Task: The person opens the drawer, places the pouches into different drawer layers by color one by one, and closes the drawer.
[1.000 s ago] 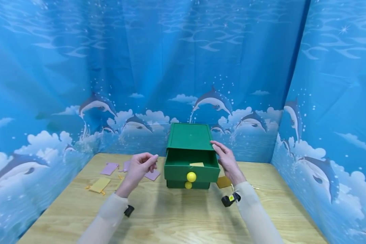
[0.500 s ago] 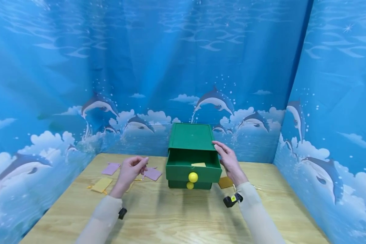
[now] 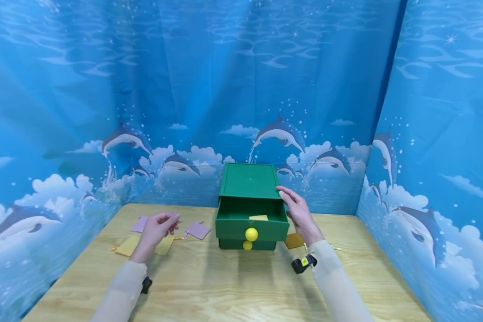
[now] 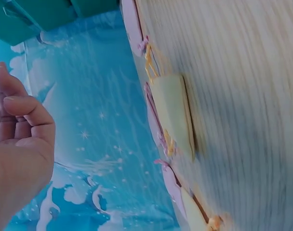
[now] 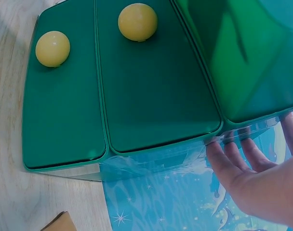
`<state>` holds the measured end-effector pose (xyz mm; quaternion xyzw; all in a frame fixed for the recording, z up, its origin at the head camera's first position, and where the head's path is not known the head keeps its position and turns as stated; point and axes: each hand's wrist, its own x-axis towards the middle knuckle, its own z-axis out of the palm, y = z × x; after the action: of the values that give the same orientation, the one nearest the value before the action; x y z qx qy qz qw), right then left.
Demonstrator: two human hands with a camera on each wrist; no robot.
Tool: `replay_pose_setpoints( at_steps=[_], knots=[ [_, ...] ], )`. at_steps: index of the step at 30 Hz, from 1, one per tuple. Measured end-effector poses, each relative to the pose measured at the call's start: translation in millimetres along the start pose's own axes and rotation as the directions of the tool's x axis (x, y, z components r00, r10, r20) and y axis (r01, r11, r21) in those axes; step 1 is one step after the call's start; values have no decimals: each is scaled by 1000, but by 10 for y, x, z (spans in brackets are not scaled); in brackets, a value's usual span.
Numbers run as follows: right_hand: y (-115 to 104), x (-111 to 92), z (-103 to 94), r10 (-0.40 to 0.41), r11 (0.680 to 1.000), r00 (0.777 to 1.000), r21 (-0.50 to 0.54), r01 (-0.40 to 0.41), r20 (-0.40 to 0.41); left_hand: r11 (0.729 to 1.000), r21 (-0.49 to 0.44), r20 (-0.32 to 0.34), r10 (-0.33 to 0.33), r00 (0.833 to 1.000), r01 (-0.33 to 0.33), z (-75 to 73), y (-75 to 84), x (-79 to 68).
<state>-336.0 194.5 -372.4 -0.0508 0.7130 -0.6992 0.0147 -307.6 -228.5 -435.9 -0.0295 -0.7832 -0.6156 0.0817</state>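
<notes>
My left hand (image 3: 157,230) hovers over the drawstring pouches at the table's left, fingers loosely curled and holding nothing. Below it lie a yellow pouch (image 3: 164,246) and another yellow pouch (image 3: 127,245), with a lilac pouch (image 3: 198,230) to its right. More pouches show in the left wrist view, including a pale yellow pouch (image 4: 173,110) with orange cords. My right hand (image 3: 302,219) rests at the front right corner of a green drawer box (image 3: 249,179). In the right wrist view its fingers (image 5: 228,163) lie against the box's side. Inside the pulled-out upper drawer (image 3: 230,229) is a flat yellow piece (image 3: 258,218).
Two yellow ball knobs (image 3: 251,234) sit on the drawer fronts. An orange-brown pouch (image 3: 294,240) lies right of the box, beside the right wrist. A blue dolphin-print curtain (image 3: 241,89) stands behind the wooden table (image 3: 209,290) and along its sides.
My left hand has moved left, away from the drawer box, and now hangs above the yellow pouches. The right hand has stayed at the box's corner.
</notes>
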Motion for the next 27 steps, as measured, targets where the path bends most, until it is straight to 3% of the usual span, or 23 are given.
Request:
replay_pose_setpoints(
  at_steps=[9,18,27],
  knots=[
    [6,-21,14,-12,1000,1000,1,12,-15,996,83,0,-22,1000,22,-136,-72,12],
    [33,-13,9,-12,1000,1000,-7,11,-23,987,155,41,-56,998,49,-218,-96,-1],
    [15,-11,24,-16,1000,1000,-4,16,-20,980,195,36,-52,998,44,-372,-307,110]
  ],
)
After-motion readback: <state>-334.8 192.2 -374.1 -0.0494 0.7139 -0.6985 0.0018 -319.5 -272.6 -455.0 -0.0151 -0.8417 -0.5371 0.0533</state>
